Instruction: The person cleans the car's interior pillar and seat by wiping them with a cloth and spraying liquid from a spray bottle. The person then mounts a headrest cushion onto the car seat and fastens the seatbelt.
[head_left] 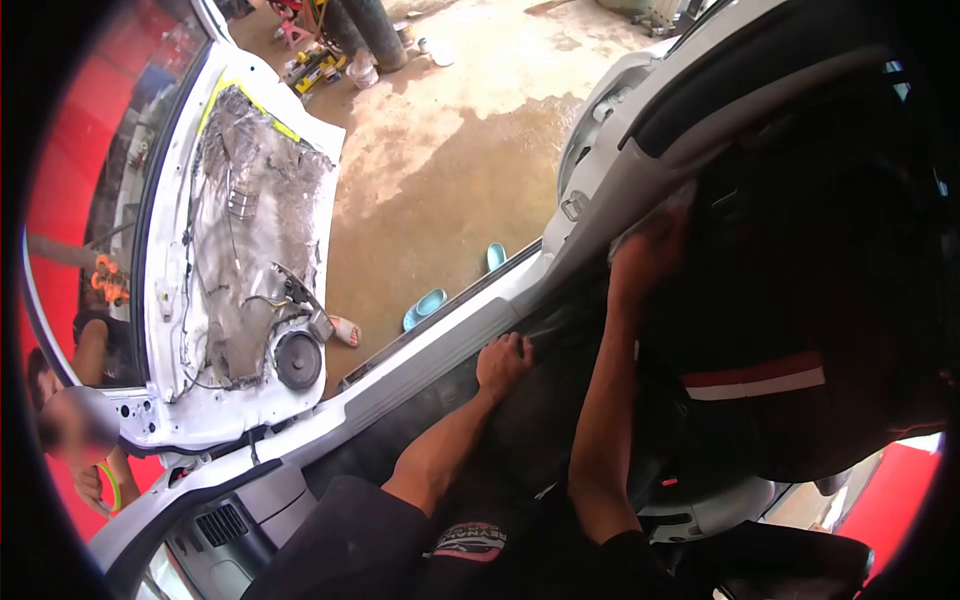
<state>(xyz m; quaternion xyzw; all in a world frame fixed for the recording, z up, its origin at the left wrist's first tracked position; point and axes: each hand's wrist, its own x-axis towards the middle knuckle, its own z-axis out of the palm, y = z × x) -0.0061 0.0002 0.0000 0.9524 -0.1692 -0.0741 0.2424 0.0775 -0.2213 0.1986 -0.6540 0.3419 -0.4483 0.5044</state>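
Note:
My left hand [505,366] rests low on the dark car floor [560,345], close beside the pale door sill [430,345]. Its fingers are curled, and whatever may be under them is hidden. Farther forward, my right hand [648,262] reaches into shadow by the base of the door pillar [600,190]. A pale, crumpled cloth [622,238] shows at its edge, with the fingers closed round it; the fingertips are hard to see in the dark.
At left stands an open car door [245,220], its inner panel bare, with a round speaker [299,360]. A person's foot [345,331] and blue clogs [425,309] are on the wet ground. Another person [95,480] is beyond the door. A dark seat [800,300] fills the right.

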